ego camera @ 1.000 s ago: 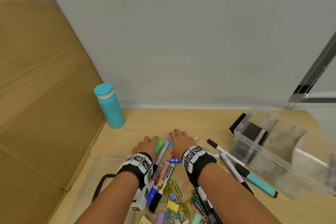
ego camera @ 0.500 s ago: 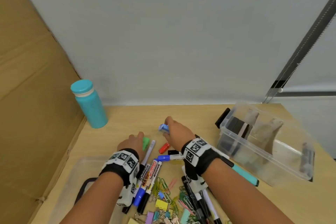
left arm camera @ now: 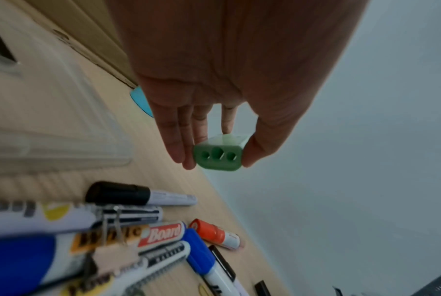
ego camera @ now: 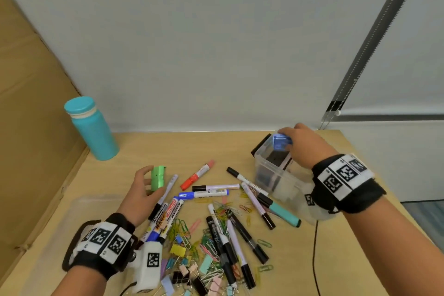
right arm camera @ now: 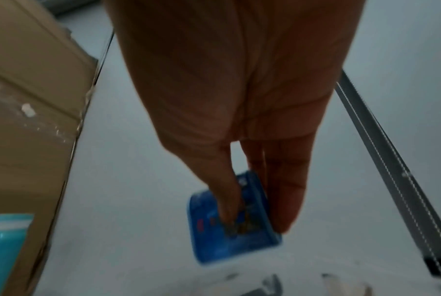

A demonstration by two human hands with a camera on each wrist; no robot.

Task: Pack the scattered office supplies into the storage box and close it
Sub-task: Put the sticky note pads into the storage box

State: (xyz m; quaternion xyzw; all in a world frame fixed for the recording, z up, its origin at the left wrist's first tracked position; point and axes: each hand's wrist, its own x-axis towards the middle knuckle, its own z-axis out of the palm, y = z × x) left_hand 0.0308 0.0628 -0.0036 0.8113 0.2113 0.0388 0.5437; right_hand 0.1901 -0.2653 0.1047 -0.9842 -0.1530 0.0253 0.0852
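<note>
My right hand (ego camera: 303,146) is up over the far end of the clear storage box (ego camera: 276,176), and its fingers (right arm camera: 286,192) are closed on a small blue box (ego camera: 280,142): in the right wrist view the thumb lies across the face of it and the other fingertips sit behind its far edge, so the box hangs below and between them, tilted, blurred enough that I can't read its print. From the head view that blue box is right above the box's open top, just beside the dark things already standing inside. My left hand (ego camera: 141,196) is raised off the table (ego camera: 216,146) with a green pencil sharpener (ego camera: 157,177) pinched at the fingertips; the left wrist view shows its three holes facing the camera, the thumb against one side and the fingers (left arm camera: 181,144) pressed to the other side and back. Just below and beside those fingers lie the markers (ego camera: 206,193), fanned across the table, and nearer my wrists the heap of paper clips and binder clips (ego camera: 192,255). The storage box's clear lid (ego camera: 79,209) lies flat under my left forearm. A teal bottle (ego camera: 92,128) stands well beyond the left fingers, by the cardboard (ego camera: 28,127).
</note>
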